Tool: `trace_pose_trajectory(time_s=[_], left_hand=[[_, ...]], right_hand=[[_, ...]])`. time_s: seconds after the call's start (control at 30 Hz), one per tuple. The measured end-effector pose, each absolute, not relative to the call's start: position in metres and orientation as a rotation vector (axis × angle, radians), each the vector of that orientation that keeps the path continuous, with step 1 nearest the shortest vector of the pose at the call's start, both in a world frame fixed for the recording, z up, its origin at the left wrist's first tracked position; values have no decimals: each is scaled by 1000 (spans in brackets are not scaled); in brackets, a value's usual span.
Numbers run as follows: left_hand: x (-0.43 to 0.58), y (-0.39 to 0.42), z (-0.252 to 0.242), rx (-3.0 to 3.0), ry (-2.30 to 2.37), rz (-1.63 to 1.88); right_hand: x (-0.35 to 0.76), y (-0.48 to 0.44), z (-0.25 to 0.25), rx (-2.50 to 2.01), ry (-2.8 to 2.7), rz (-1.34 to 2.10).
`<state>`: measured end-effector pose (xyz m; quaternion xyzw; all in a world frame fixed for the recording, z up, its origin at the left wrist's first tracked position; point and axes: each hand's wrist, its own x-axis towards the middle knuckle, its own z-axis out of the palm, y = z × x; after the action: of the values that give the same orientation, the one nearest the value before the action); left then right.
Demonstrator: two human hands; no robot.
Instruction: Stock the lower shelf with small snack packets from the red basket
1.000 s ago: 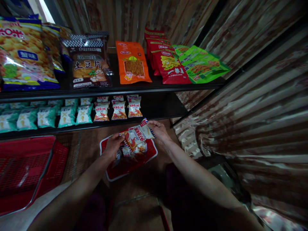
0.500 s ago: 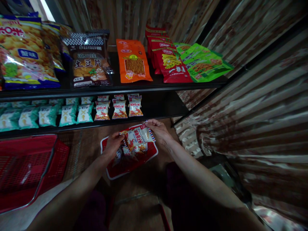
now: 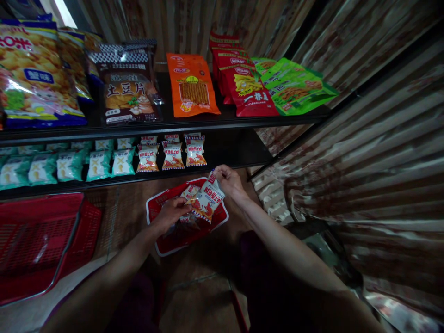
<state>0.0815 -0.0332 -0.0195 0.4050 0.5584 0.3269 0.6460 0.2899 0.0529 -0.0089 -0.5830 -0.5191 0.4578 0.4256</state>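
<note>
Above a small red basket (image 3: pixel 222 215) with a white rim, a white, red and orange snack bag (image 3: pixel 208 198) is held between both hands. My right hand (image 3: pixel 227 179) pinches its upper right corner. My left hand (image 3: pixel 174 212) grips its lower left corner, fingers closed. The bag tilts, its printed front facing up. Below it, more snack bags (image 3: pixel 189 221) lie inside the basket, partly covered by my left hand and the held bag. On the lower shelf (image 3: pixel 229 150) stand matching snack bags (image 3: pixel 195 151) in short rows.
Teal snack bags (image 3: pixel 99 164) line the lower shelf's left. The upper shelf (image 3: pixel 194 124) carries larger packets: a brown bag (image 3: pixel 126 88), an orange packet (image 3: pixel 193 88), red packets (image 3: pixel 248 90) and green ones (image 3: pixel 294 88). A larger red basket (image 3: pixel 72 240) stands at left, a curtain (image 3: pixel 391 162) hangs at right.
The held snack bag has turned and shifted slightly right, uncovering another bag in the basket. My left hand has moved right along with it; my right hand has risen slightly.
</note>
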Motion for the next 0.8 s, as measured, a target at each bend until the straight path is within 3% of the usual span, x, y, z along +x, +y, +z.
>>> trace_pose_trajectory(time_s=[0.1, 0.53, 0.8], left_hand=[[80, -37, -21, 943, 1241, 695], [76, -38, -11, 972, 1077, 624], [94, -23, 11, 875, 1090, 864]], right_hand=[[286, 51, -7, -1419, -1351, 1079], [278, 48, 19, -1379, -1170, 1420], [259, 37, 9, -1207, -1448, 1525]])
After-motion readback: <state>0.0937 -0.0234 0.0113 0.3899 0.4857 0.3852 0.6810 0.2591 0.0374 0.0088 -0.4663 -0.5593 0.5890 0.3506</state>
